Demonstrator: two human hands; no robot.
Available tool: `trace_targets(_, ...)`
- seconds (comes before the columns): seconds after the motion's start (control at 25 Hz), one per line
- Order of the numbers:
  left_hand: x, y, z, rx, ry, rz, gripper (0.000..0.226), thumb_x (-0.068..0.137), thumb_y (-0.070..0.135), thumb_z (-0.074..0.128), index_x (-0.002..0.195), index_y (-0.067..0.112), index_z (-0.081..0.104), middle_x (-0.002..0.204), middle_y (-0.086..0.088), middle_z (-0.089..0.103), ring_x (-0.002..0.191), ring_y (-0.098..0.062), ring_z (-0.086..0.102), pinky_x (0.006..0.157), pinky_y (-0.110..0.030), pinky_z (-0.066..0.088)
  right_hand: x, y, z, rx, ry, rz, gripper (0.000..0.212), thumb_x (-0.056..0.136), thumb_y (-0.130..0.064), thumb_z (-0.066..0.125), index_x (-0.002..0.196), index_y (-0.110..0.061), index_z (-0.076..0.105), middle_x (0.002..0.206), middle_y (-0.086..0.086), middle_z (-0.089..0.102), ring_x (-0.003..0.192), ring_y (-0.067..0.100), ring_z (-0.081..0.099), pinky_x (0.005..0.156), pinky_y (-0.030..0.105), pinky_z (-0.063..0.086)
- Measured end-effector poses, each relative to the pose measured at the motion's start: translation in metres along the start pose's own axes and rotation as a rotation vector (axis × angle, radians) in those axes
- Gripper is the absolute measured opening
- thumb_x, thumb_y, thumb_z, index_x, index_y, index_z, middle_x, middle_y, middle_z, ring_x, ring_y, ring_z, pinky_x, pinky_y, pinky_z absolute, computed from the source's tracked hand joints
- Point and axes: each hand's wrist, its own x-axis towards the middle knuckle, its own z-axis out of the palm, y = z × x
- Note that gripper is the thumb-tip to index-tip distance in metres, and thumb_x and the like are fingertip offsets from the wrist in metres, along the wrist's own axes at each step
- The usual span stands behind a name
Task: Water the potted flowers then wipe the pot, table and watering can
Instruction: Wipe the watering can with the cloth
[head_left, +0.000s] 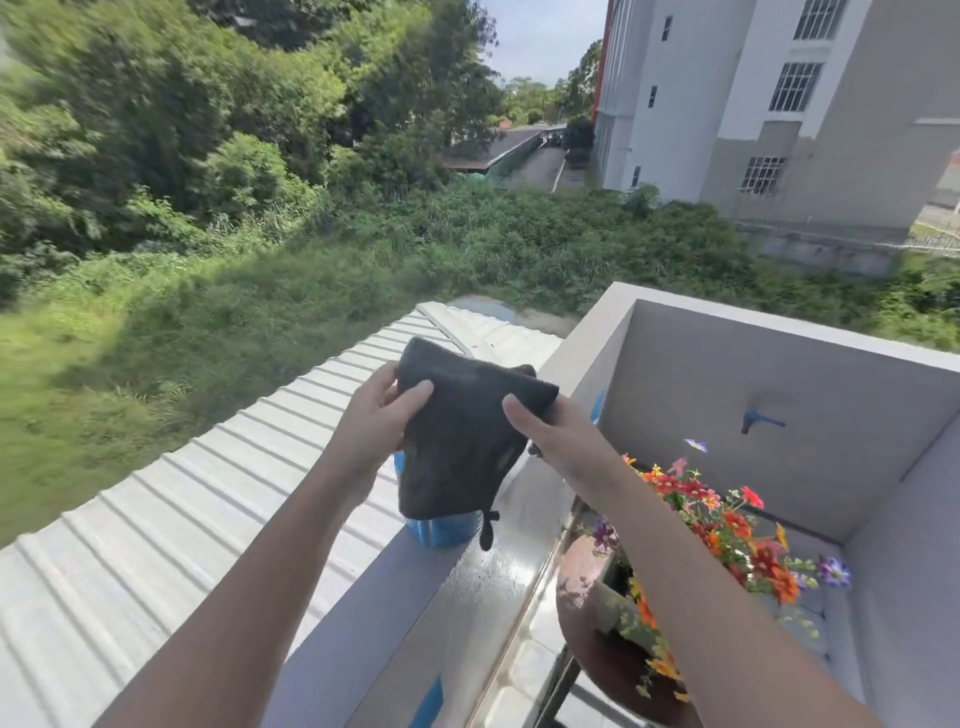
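A dark grey cloth (457, 441) hangs in front of me, held up by both hands above the balcony ledge. My left hand (376, 421) pinches its upper left edge and my right hand (558, 436) grips its upper right corner. Behind the cloth's lower part a blue watering can (441, 530) stands on the ledge, mostly hidden. To the lower right, red, orange and purple flowers (727, 525) rise from a pot (618, 603) on a round brown table (587, 639).
The wet grey ledge (498, 577) runs from lower left to the balcony's far corner. White balcony walls (727, 384) carry a blue tap (761, 421). A corrugated white roof (208, 509) lies beyond the ledge, with greenery and a grey building farther off.
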Motion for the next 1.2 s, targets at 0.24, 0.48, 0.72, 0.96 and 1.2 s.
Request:
trace_targets(0.24,0.047,-0.038,-0.017,0.793,0.269,0.065,0.017,0.094,0.027,0.05,0.096,0.01,0.054,0.084,-0.003,0.061,0.085,-0.026,0.056,0.07,-0.028,0.032,0.053,0.031,0.021,-0.071,0.145,0.14,0.008,0.088,-0.029,0.061,0.09,-0.022,0.062,0.085,0.001,0.066,0.078,0.014,0.062,0.073,0.026,0.054)
trace_targets(0.48,0.099,-0.086,-0.018,0.762,0.304,-0.199,0.034,0.089,0.032,0.056,0.113,0.008,0.056,0.103,-0.013,0.065,0.102,-0.03,0.057,0.085,-0.032,0.043,0.111,0.085,0.033,-0.19,0.358,0.29,0.029,0.091,-0.036,0.052,0.104,-0.011,0.061,0.098,0.007,0.065,0.087,0.025,0.063,0.083,0.038,0.053)
trace_targets(0.72,0.084,-0.1,-0.009,0.724,0.218,-0.269,0.02,0.09,0.033,0.05,0.094,0.014,0.052,0.08,-0.01,0.064,0.077,-0.028,0.06,0.067,-0.034,0.048,0.101,0.105,0.034,-0.302,0.254,0.335,0.035,0.091,-0.038,0.054,0.111,-0.01,0.057,0.091,0.002,0.06,0.094,0.023,0.059,0.076,0.027,0.043)
trace_targets(0.96,0.077,-0.08,0.007,0.93,0.121,-0.336,0.066,0.089,0.063,0.032,0.087,0.007,0.066,0.098,-0.014,0.066,0.1,-0.033,0.059,0.083,-0.034,0.046,0.086,0.119,0.021,-0.547,0.123,-0.024,0.038,0.097,-0.029,0.042,0.135,-0.021,0.04,0.125,0.0,0.056,0.112,0.016,0.052,0.093,0.028,0.039)
trace_targets(1.2,0.07,-0.073,0.043,1.482,0.053,-0.204,0.037,0.094,0.036,0.044,0.12,0.01,0.039,0.116,-0.01,0.06,0.11,-0.03,0.053,0.078,-0.035,0.034,0.079,0.139,0.029,-0.838,-0.111,-0.037,0.049,0.102,-0.033,0.02,0.149,-0.021,0.01,0.156,-0.004,0.019,0.142,0.018,0.02,0.113,0.04,0.021)
